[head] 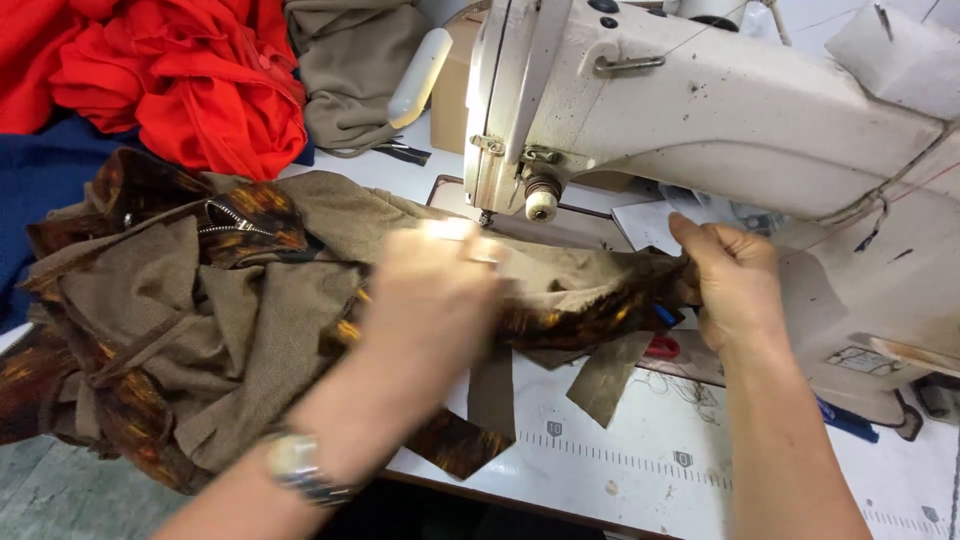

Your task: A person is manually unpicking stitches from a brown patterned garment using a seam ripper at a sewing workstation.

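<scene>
Sewing machine [720, 120] far right on white table [640, 470]. Brown garment [250, 300] spread left, its edge under the needle. Left hand [435, 290] blurred, pressing cloth flat; right hand [735, 280] pinching its right end. Judgement: keep seam taut, fingers off needle.

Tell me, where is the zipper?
In the head view the zipper lies at the left, on the brown garment, just below the red cloth and left of the left hand.

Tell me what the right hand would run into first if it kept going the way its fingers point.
Probably the sewing machine's body: the right hand, gripping the brown garment, points up and away toward it. Depth is unclear.
</scene>
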